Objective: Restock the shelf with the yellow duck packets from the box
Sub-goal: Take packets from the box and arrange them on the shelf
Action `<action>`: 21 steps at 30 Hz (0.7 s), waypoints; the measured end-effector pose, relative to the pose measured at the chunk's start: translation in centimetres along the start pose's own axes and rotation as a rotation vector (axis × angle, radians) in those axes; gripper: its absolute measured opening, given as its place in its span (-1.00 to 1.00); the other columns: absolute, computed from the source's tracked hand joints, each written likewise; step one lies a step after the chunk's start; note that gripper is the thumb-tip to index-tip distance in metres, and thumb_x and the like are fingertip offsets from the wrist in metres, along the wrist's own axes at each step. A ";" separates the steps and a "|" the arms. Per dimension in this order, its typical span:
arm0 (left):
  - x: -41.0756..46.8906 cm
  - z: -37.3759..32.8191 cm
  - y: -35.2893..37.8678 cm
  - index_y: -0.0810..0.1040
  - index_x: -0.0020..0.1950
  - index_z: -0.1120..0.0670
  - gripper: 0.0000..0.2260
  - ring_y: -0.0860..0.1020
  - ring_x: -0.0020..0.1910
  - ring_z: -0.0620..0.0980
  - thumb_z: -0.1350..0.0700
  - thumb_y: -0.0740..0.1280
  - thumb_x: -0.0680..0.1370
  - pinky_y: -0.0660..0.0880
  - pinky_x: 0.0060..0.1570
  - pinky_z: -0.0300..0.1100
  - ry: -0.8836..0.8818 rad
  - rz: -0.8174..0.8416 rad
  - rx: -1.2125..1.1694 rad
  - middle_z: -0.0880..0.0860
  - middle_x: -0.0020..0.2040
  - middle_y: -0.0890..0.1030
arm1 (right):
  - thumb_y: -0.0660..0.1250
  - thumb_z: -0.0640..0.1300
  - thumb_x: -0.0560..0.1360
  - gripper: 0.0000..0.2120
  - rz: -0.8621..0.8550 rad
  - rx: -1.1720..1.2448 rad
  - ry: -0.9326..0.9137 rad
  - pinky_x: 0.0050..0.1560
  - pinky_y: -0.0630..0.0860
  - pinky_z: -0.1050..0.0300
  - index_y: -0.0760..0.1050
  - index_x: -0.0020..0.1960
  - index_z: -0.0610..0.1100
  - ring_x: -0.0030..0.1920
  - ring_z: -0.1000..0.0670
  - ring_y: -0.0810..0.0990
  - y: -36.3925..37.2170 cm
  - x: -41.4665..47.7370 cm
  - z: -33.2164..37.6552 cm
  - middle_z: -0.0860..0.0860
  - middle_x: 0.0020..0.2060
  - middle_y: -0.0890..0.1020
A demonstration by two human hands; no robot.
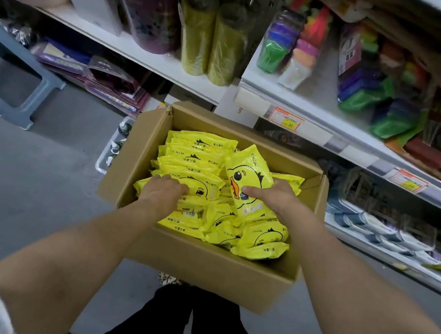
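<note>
Item: cardboard box [140, 154], open, close in front of the shelf [310, 106]; I log it full of yellow duck packets [194, 160]. Right hand [281, 196] grips one raised packet [249, 177], thumb across its face. Left hand [163, 189] lies on the pile; grip I cannot tell. Adjacent: grey stool [11, 76] at left; green rolls [213, 41] and colourful packs [371, 84] crowd the shelf above.

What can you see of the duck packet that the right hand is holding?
The packet is a glossy yellow plastic pouch, printed with a cartoon duck face, an orange beak and black lettering near its top end. It is tilted, raised above the other packets in the cardboard box. The right hand grips its lower part, thumb across the front.
</note>
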State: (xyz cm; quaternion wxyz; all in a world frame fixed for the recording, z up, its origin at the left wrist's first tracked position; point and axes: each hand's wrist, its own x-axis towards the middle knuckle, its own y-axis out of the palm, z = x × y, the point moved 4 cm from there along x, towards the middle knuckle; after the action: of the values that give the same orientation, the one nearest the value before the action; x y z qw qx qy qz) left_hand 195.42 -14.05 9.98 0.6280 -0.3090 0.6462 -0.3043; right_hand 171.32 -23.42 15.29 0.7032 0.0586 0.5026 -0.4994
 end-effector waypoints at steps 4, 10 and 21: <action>0.3 1.2 -2.5 0.56 0.26 0.05 -0.65 0.52 0.20 0.09 0.02 0.44 0.49 0.52 0.11 -0.05 -0.085 0.048 -0.367 0.07 0.23 0.57 | 0.67 0.19 0.13 -0.21 -0.020 0.002 0.000 0.25 0.50 -0.07 0.52 0.25 -0.12 0.21 -0.10 0.55 -0.8 -1.1 -0.1 -0.03 0.20 0.61; -0.6 0.5 -7.1 0.31 0.50 0.14 -0.43 0.32 0.45 0.13 0.06 0.42 0.54 0.32 0.35 -0.07 -0.096 0.134 -0.742 0.12 0.51 0.31 | 0.65 0.02 0.26 -0.63 -0.061 0.071 -0.028 0.19 0.55 -0.13 0.52 -0.10 -0.02 0.07 -0.12 0.61 -2.9 -3.1 -0.3 -0.04 0.01 0.65; -7.3 -5.6 -13.5 0.32 0.51 0.05 -0.15 0.38 0.42 0.08 -0.29 0.51 0.34 0.32 0.32 -0.12 -0.029 -0.019 -1.054 0.03 0.48 0.36 | 0.63 -0.04 0.31 -0.65 -0.131 0.031 -0.266 -0.08 0.60 0.09 0.62 0.01 -0.09 -0.12 -0.03 0.66 -12.0 -9.3 1.7 -0.04 -0.08 0.69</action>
State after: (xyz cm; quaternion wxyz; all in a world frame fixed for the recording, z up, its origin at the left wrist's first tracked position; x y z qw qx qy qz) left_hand 190.24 -16.76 25.18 0.3937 -0.5928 0.6999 0.0606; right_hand 163.32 -24.34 28.24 0.7285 -0.0301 0.4000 -0.5554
